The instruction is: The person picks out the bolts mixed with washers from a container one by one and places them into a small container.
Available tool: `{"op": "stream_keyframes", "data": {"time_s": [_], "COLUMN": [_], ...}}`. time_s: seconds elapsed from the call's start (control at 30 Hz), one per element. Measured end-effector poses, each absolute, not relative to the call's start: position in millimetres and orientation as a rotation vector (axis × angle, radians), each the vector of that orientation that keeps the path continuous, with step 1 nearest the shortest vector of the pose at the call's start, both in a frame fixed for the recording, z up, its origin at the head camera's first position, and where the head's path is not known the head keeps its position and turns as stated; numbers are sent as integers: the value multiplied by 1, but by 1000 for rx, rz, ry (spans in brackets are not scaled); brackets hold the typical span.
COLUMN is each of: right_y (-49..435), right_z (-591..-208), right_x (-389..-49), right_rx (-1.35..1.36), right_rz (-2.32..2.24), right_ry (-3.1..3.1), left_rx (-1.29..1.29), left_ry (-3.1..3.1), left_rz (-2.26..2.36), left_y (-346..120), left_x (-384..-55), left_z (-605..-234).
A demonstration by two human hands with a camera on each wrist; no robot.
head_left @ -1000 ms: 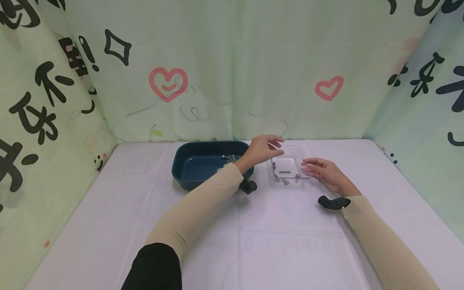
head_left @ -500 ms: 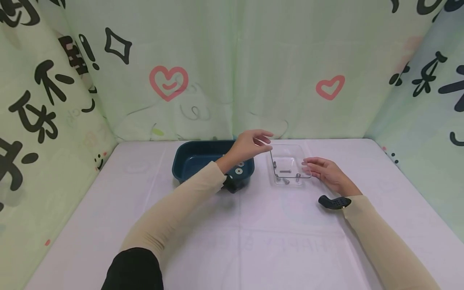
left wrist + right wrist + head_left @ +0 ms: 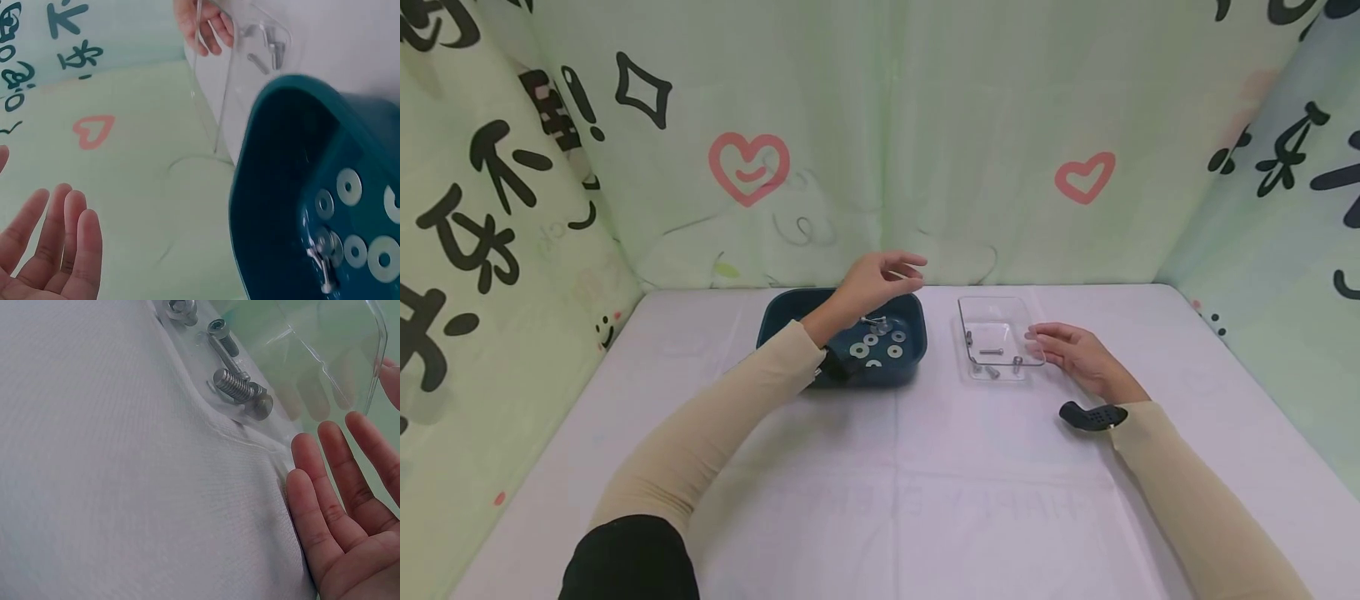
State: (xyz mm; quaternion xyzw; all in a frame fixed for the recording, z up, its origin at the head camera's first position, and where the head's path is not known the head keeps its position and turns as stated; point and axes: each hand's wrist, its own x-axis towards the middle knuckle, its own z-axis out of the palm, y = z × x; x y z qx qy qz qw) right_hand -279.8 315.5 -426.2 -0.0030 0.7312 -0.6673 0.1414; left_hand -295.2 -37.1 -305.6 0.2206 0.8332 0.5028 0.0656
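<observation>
My left hand (image 3: pixel 880 283) hovers over the dark blue tub (image 3: pixel 913 375), fingers loosely bent and holding nothing. In the left wrist view its fingers (image 3: pixel 53 244) are spread apart beside the tub. On the tub's floor lie several flat metal washers (image 3: pixel 382 259) and a small bolt (image 3: pixel 324 275). My right hand (image 3: pixel 1078 358) stays at the right side of a clear plastic box (image 3: pixel 1000 365), its straight fingertips right at the wall. Several metal bolts (image 3: pixel 234 386) lie inside that box, seen close up in the right wrist view.
A white cloth (image 3: pixel 970 500) covers the table. Behind it hangs a pale green curtain (image 3: pixel 970 150) with printed hearts and characters, and similar curtains close off both sides. A black wrist device (image 3: pixel 1092 417) sits at the right cuff.
My left hand has moved left, from over the clear box to over the tub, uncovering washers there. The right hand and the clear box have stayed in place.
</observation>
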Motion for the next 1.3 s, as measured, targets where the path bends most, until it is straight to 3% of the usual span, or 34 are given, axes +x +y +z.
{"op": "stream_keyframes", "data": {"time_s": [0.6,1.3], "right_y": [316,317], "right_z": [-423,-426], "right_x": [-278,-280], "right_rx": [-9,-7], "right_rz": [-1930,-1891], "right_ry": [2088,2141], "left_rx": [706,769], "left_ry": [2552,2594], "left_rz": [1406,1269], "left_y": [-75,-81], "left_x": [-337,-369], "left_z": [-334,-363]}}
